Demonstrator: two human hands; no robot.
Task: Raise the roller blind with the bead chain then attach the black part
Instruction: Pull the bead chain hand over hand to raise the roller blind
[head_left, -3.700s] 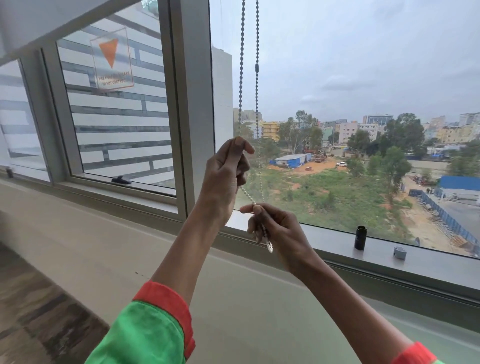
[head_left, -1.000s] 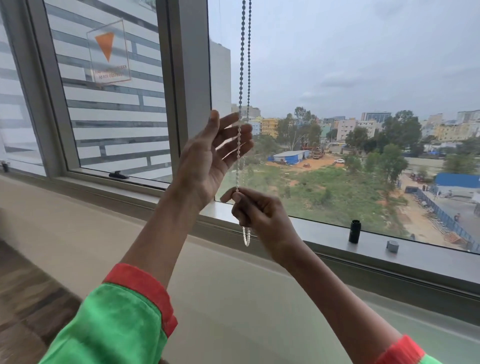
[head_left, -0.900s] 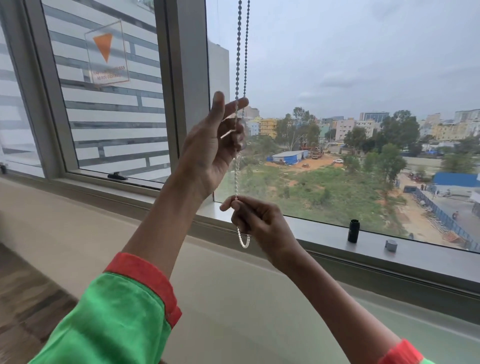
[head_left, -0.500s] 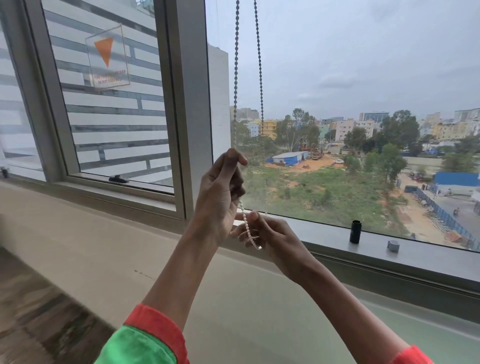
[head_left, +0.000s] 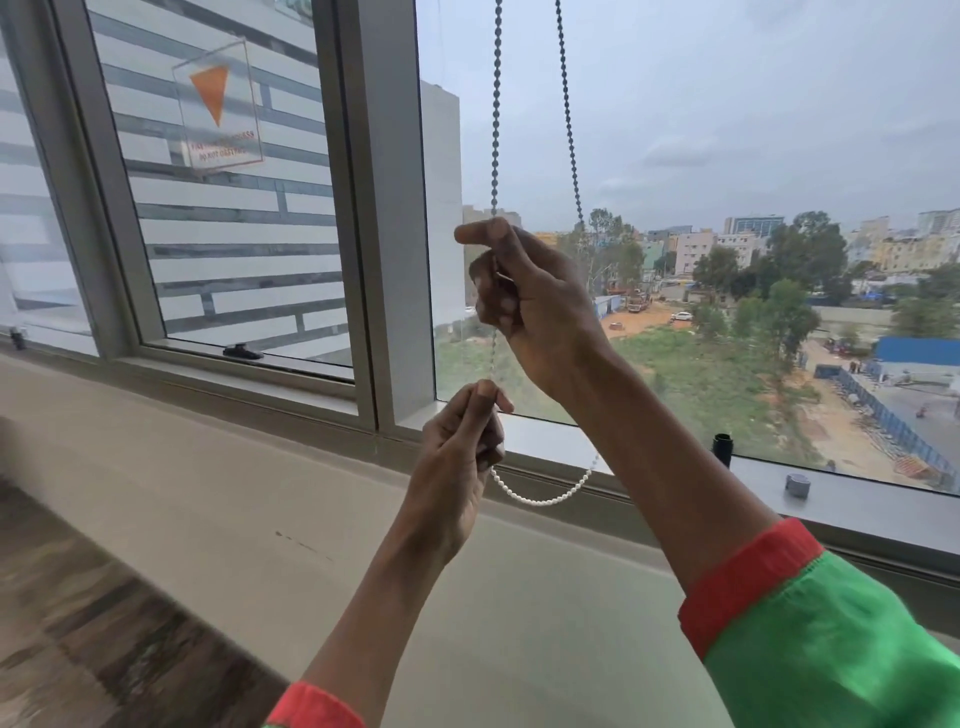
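The bead chain (head_left: 496, 130) hangs as a loop in front of the window, and its white lower bend (head_left: 540, 500) sags just above the sill. My right hand (head_left: 530, 296) is closed on the left strand, up high. Below it, my left hand (head_left: 460, 452) pinches the same strand between thumb and fingers. The right strand (head_left: 569, 130) hangs free behind my right wrist. The black part (head_left: 722, 449), a small upright cylinder, stands on the window sill (head_left: 872, 512) to the right, away from both hands. The roller blind itself is out of view above.
A small grey cap (head_left: 797, 486) sits on the sill right of the black part. The grey window post (head_left: 379, 208) rises just left of the chain. A black window latch (head_left: 242, 352) lies on the left frame, and a sticker with an orange triangle (head_left: 215, 101) is on the left pane.
My hands have swapped heights: the right hand has gone up and gripped the left strand, while the left hand has come down along it. The loop's bottom now hangs wider.
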